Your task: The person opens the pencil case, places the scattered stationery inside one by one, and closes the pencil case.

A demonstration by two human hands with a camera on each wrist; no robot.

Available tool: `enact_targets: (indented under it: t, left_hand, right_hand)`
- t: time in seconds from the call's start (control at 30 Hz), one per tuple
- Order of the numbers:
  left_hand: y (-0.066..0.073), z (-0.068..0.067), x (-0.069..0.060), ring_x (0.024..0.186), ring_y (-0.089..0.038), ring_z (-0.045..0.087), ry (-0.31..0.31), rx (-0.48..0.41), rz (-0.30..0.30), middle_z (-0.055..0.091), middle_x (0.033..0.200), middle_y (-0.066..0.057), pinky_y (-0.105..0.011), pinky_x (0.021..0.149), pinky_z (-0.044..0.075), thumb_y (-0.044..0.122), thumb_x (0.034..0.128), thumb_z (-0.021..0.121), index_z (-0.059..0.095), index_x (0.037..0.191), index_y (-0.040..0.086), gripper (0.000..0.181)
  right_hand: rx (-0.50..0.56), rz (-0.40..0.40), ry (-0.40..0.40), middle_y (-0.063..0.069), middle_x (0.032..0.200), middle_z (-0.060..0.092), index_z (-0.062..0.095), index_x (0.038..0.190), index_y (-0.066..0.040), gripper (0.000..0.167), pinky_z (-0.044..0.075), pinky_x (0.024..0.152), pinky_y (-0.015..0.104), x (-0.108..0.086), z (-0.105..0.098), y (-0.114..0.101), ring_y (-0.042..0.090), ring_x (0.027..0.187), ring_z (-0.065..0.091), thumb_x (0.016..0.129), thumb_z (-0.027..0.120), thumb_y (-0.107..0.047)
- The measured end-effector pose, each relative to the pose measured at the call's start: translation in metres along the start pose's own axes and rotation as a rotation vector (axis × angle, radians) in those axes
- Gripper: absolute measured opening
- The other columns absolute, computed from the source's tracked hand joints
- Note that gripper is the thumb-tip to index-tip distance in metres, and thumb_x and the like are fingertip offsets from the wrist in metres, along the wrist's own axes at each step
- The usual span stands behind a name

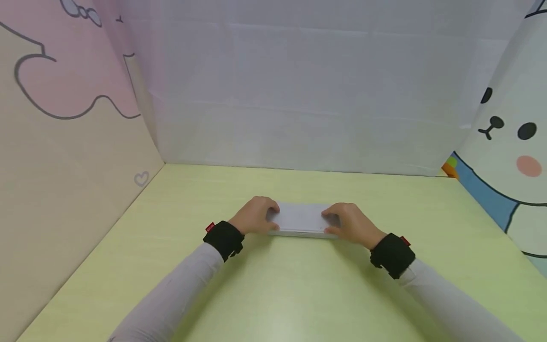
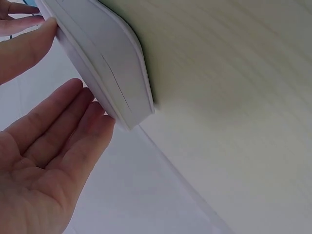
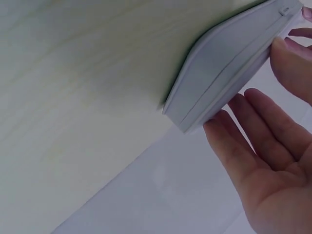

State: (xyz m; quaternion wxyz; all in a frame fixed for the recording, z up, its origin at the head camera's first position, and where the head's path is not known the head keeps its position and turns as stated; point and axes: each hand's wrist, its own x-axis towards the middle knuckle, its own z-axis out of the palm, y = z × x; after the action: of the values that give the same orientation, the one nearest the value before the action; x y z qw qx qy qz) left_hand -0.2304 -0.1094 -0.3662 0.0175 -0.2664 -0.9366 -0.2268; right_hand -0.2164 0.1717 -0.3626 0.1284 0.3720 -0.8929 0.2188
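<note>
A flat white box [image 1: 301, 218] lies on the table with its long side across my view. Its side wall, seen in the left wrist view, has a thin seam along it, and the end of the box [image 2: 107, 63] narrows at the corners. My left hand [image 1: 255, 216] holds the left end, thumb at the near edge and fingertips at the far edge. At the opposite end my right hand [image 1: 352, 224] grips the box [image 3: 229, 68] in the same way. The palms stand off the box; the contents are hidden.
The pale yellow-green table [image 1: 307, 289] meets a white sheet [image 1: 299, 99] at the back. Printed panels stand on both sides, a beige and pink panel [image 1: 64, 156] at the left and a white bear panel [image 1: 508, 156] at the right.
</note>
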Motion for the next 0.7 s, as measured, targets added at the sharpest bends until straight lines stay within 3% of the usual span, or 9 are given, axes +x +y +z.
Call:
enact_targets:
  t: [0.1,0.27,0.37,0.43,0.5,0.6,0.7]
  left_hand:
    - [-0.005,-0.002,0.008,0.106,-0.026,0.064,0.005,0.005,0.006,0.071,0.109,-0.013,-0.037,0.095,0.052,0.015,0.0753,0.08,0.069,0.106,0.0,0.036]
    - [-0.012,-0.008,0.021,0.107,-0.027,0.063,0.005,0.019,-0.02,0.069,0.112,-0.014,-0.037,0.095,0.051,0.015,0.077,0.078,0.067,0.11,-0.001,0.038]
    - [-0.007,-0.009,0.029,0.11,-0.028,0.061,-0.031,0.033,-0.078,0.067,0.116,-0.016,-0.038,0.097,0.05,0.015,0.0799,0.076,0.064,0.114,-0.002,0.04]
    - [0.001,-0.007,0.031,0.11,-0.03,0.062,-0.013,0.079,-0.135,0.067,0.116,-0.017,-0.04,0.096,0.051,0.021,0.0835,0.074,0.064,0.115,-0.002,0.041]
    - [0.011,0.0,0.029,0.11,-0.03,0.061,0.074,0.184,-0.192,0.067,0.116,-0.016,-0.04,0.097,0.05,0.031,0.0879,0.069,0.064,0.117,-0.001,0.043]
    - [0.024,0.01,0.025,0.122,-0.032,0.056,0.296,0.323,-0.255,0.062,0.128,-0.016,-0.044,0.105,0.045,0.046,0.0909,0.06,0.061,0.124,0.004,0.054]
    - [0.033,0.017,0.02,0.139,-0.033,0.04,0.464,0.39,-0.241,0.046,0.147,-0.014,-0.05,0.115,0.032,0.054,0.0902,0.056,0.051,0.138,0.009,0.065]
  right_hand:
    - [-0.001,0.023,-0.021,0.018,0.097,0.073,0.071,0.1,0.005,0.033,0.055,0.081,0.042,0.008,0.0,0.006,0.033,0.092,0.067,0.072,0.082,-0.009]
    - [0.033,0.17,-0.079,0.019,0.103,0.072,0.072,0.103,0.004,0.035,0.054,0.085,0.044,0.032,-0.003,0.013,0.034,0.098,0.067,0.072,0.082,-0.01]
    - [0.07,0.278,-0.081,0.021,0.108,0.071,0.071,0.105,0.004,0.036,0.053,0.089,0.045,0.042,-0.001,0.014,0.035,0.102,0.065,0.074,0.081,-0.012]
    - [0.07,0.327,-0.062,0.021,0.11,0.07,0.07,0.108,0.004,0.036,0.052,0.091,0.046,0.045,0.006,0.01,0.036,0.104,0.065,0.078,0.079,-0.015]
    - [0.018,0.356,0.0,0.021,0.111,0.07,0.069,0.11,0.005,0.038,0.052,0.092,0.047,0.044,0.015,0.005,0.037,0.106,0.064,0.081,0.076,-0.019]
    - [-0.14,0.363,0.137,0.024,0.119,0.066,0.064,0.119,0.005,0.053,0.049,0.096,0.051,0.041,0.028,-0.006,0.041,0.113,0.06,0.082,0.076,-0.03]
    - [-0.262,0.43,0.188,0.026,0.142,0.048,0.047,0.139,0.0,0.073,0.037,0.106,0.063,0.036,0.036,-0.017,0.046,0.133,0.043,0.085,0.069,-0.044]
